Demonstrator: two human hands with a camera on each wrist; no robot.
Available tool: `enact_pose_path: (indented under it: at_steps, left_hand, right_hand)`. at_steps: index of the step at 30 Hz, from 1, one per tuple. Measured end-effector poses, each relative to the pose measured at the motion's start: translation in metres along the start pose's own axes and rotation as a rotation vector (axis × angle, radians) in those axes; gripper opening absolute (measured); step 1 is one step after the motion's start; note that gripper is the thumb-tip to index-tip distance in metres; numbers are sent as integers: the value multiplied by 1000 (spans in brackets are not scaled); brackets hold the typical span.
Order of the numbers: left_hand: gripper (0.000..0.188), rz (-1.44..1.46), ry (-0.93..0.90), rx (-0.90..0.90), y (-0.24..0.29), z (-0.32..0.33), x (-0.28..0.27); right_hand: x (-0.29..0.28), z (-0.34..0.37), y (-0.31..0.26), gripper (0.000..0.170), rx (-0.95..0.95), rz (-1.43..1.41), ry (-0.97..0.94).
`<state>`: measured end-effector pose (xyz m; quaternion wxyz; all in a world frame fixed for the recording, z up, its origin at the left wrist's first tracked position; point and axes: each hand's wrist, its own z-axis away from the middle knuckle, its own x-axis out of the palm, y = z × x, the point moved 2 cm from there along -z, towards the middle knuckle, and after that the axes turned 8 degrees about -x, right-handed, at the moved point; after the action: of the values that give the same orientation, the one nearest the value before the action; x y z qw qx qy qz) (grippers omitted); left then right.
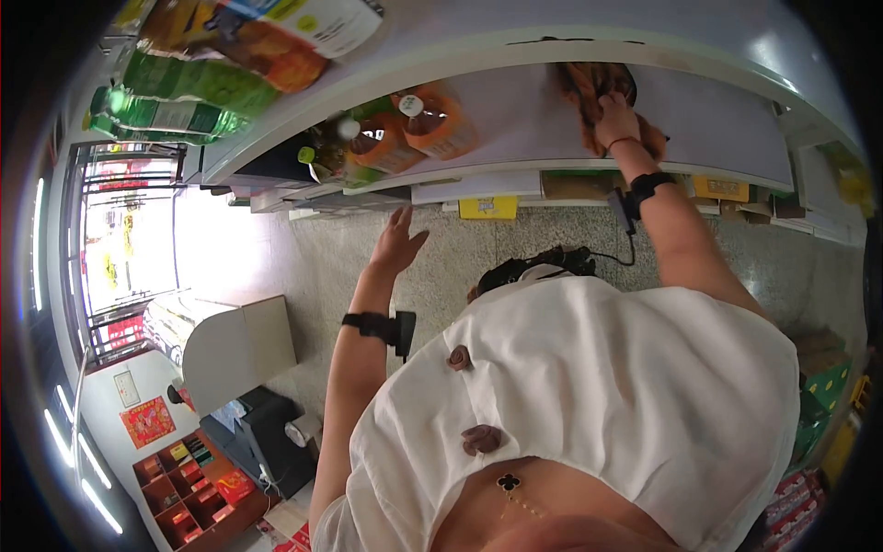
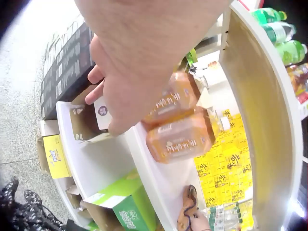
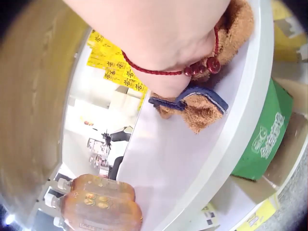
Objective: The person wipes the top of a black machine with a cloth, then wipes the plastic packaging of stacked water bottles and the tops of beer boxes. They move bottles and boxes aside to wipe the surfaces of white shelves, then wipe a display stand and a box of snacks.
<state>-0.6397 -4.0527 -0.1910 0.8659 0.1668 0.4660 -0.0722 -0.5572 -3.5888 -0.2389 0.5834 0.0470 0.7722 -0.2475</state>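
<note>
My right hand (image 1: 618,121) grips a brown terry cloth (image 1: 589,97) on the pale shelf board (image 1: 524,110). In the right wrist view the cloth (image 3: 202,113) shows a dark blue edge and lies bunched under the hand, while the wrist with its red cord covers the fingers. My left hand (image 1: 397,247) hangs in front of the shelf with loose fingers and nothing in it. From the left wrist camera, that hand (image 2: 120,96) overlaps large bottles of orange drink (image 2: 180,137) on the same board.
Orange bottles (image 1: 437,120) and a green-capped bottle (image 1: 317,161) stand left of the cloth. Green bottles (image 1: 156,115) fill the shelf above, whose edge overhangs the board. Below are a green carton (image 2: 132,207) and a yellow box (image 1: 487,208). A counter (image 1: 239,350) stands behind at left.
</note>
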Motion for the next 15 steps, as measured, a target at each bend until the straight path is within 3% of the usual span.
enact_pose_path:
  at_steps: [2,4,6,8,13,15]
  left_hand:
    - [70,18,-9,-21,-25,12,-2]
    - [69,31,-13,-39,-59,24,-6]
    - [68,69,6,11,-96,38,-8]
    - [67,72,33,-7,-127,55,-20]
    - [66,91,72,-35,-229,83,-20]
    - [66,61,-8,-97,-257,88,-18]
  right_hand:
    - [13,3,-39,25,63,-15,-60]
    - [29,14,-83,22,-59,-52,-136]
    - [36,31,-129,23,-168,-108,-117]
    - [49,41,-159,22,-145,-77,-70]
    - [55,42,-176,23,-78,-50,-96]
    - [45,52,-182,28,34,30,-194]
